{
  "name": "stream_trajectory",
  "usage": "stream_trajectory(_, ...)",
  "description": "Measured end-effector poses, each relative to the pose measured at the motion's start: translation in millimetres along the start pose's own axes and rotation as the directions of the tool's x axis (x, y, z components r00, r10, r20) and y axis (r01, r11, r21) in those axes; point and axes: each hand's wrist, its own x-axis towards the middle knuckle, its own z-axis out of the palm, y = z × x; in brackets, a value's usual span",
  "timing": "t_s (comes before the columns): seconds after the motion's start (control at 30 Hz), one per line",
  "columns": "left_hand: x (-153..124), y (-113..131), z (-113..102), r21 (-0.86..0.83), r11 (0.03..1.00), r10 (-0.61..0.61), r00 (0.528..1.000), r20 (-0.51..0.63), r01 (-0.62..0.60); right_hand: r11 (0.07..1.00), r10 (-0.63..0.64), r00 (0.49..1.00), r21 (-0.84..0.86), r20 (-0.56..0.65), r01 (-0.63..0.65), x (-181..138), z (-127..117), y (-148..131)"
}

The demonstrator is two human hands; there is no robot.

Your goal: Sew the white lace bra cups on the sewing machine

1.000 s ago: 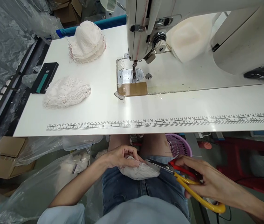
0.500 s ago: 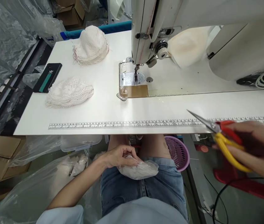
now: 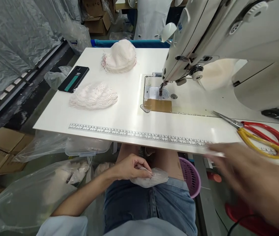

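Observation:
My left hand (image 3: 132, 167) is closed on a small clear plastic bag (image 3: 153, 179) that lies on my lap; pale contents show faintly inside. Smeared by motion, my right hand (image 3: 247, 173) is at the table's front edge, just below the scissors, and a thin whitish bit shows at its fingertips. The scissors (image 3: 240, 125), with one red and one yellow handle, lie on the table pointing left. Two stacks of white fabric rest on the left of the table: a domed stack (image 3: 119, 57) behind and a lacy stack (image 3: 94, 96) in front.
A sewing machine (image 3: 188, 49) stands on the white table (image 3: 127, 119), which has a printed ruler (image 3: 139, 133) along its front. A black phone (image 3: 74, 78) lies at the left edge. Below are a purple basket (image 3: 190, 177), a large plastic bag (image 3: 31, 193) and a cardboard box (image 3: 5, 150).
My right hand has put the scissors down on the table and drawn away toward its front edge. The view has turned slightly. My left hand stays on the plastic bag.

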Motion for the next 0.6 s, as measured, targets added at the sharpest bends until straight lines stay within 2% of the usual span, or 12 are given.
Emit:
stream_trajectory(0.03,-0.2,1.4,1.1,0.022,1.000,0.012,1.000,-0.005,-0.012,0.984,-0.118,0.984,0.151,0.133,0.097,7.9,13.6,-22.0)
stream_trajectory(0.07,-0.6,2.6,2.4,0.033,0.999,0.024,1.000,-0.013,-0.023,0.952,-0.195,0.944,0.284,0.267,0.117,15.2,26.9,-41.6)
stream_trajectory(0.13,-2.6,3.6,4.7,0.031,0.999,0.042,0.998,-0.036,-0.041,0.903,-0.216,0.885,0.429,0.413,0.021,25.9,50.2,-69.6)
stream_trajectory(0.23,-8.5,-0.4,5.7,-0.012,0.998,0.060,0.995,-0.075,-0.061,0.826,-0.166,0.791,0.521,0.588,-0.215,30.8,73.3,-81.7)
stream_trajectory(0.43,-15.5,-19.8,0.7,-0.067,0.997,0.018,0.998,-0.060,-0.022,0.562,-0.147,0.666,0.616,0.731,-0.552,25.3,85.1,-65.5)
stream_trajectory(0.53,-12.1,-23.5,0.4,-0.044,0.999,0.021,0.998,-0.058,-0.023,0.473,-0.184,0.621,0.623,0.762,-0.623,24.7,84.3,-62.5)
stream_trajectory(0.6,-9.4,-22.2,1.3,-0.019,0.999,0.025,0.999,-0.043,-0.026,0.449,-0.207,0.619,0.636,0.757,-0.628,25.4,84.8,-62.7)
